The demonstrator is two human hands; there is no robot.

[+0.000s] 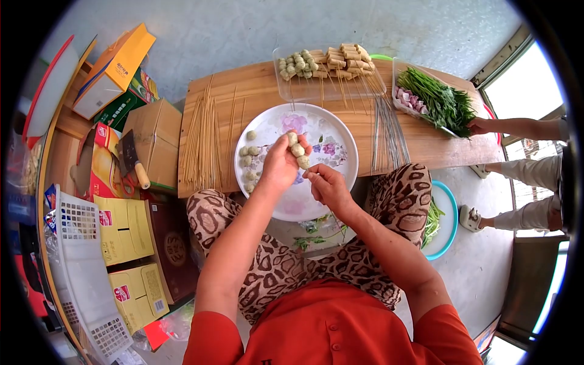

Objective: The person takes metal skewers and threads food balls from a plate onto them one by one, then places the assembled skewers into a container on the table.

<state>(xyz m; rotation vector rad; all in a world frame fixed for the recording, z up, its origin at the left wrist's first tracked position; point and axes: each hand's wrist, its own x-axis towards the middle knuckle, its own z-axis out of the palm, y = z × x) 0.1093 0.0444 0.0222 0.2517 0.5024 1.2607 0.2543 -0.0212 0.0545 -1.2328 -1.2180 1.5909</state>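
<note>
Above a round white flowered tray (286, 210), my left hand (281, 163) has its fingers wrapped round a short row of pale green balls (297, 149). My right hand (326, 185) is closed in a pinch at the lower end of that row, where the stick is mostly hidden. Several loose balls (247, 161) lie on the left part of the tray. Bamboo skewers (204, 140) are spread on the wooden table (267, 82) to the left, and metal skewers (389, 137) lie to the right.
A clear tray (331, 91) holds skewered balls and rolls. Leafy greens (435, 94) fill another tray, touched by another person's hand (480, 126). A blue-rimmed basin (450, 219) stands on the floor. Boxes (149, 137) and a cleaver (131, 155) are at the left.
</note>
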